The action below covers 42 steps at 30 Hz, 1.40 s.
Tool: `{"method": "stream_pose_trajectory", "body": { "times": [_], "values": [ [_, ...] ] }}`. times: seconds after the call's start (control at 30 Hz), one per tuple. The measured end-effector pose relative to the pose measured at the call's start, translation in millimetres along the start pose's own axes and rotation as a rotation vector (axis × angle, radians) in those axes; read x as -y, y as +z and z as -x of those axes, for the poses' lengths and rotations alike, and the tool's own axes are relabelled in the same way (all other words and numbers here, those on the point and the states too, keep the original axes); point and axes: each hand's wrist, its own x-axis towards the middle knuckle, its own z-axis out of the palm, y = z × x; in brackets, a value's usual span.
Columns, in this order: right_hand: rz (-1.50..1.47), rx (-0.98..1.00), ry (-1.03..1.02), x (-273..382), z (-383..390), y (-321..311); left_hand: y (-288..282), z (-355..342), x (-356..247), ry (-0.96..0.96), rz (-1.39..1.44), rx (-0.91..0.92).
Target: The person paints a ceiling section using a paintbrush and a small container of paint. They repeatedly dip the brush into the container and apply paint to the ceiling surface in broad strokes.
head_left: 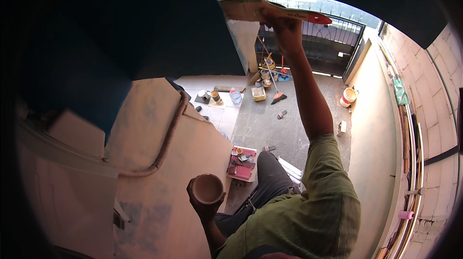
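My right hand (287, 32) is raised high, closed round a flat paintbrush (308, 16) with a red-tipped handle. Its broad brown head points left toward the edge of a dark overhead surface (178, 37); whether it touches cannot be told. Lower down, my left hand (200, 206) grips a round cup (208, 186) of pinkish-brown liquid, held upright in front of a pale, patchy wall (154, 215).
A curved pipe (171, 138) runs along the left wall. Far below are a pink-topped stand (236, 170) with small items, containers (214, 96), brooms (279, 96), sandals (282, 114), a bucket (348, 96) and a gate (328, 49). Long poles (412, 162) lie along the right wall.
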Motion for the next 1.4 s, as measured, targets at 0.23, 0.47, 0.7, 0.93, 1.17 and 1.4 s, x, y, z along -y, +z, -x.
{"method": "stream_pose_trajectory", "body": {
  "times": [0.23, 0.47, 0.7, 0.93, 1.17, 1.4],
  "values": [
    [-0.347, 0.082, 0.217, -52.9, -32.2, -23.7, 6.2, -0.7, 4.8, -0.033, 0.048, 0.021],
    [0.066, -0.151, -0.134, -127.0, -129.5, -74.1, 3.3, -6.0, 5.6, -0.081, 0.053, 0.016],
    [0.308, -0.186, -0.157, -139.8, -104.5, -90.2, 4.2, -18.0, 1.5, -0.022, 0.031, 0.018],
    [0.156, -0.106, 0.133, -45.4, 45.1, -29.2, 3.2, -3.9, 1.6, -0.061, 0.064, 0.002],
    [-0.204, -0.104, 0.362, -17.2, 66.9, -30.5, 8.2, -4.6, 9.0, -0.051, 0.053, 0.026],
    [0.174, -0.202, 0.067, -101.5, -33.2, -110.9, 15.6, -10.8, 11.0, -0.038, 0.084, 0.028]
  ]
}}
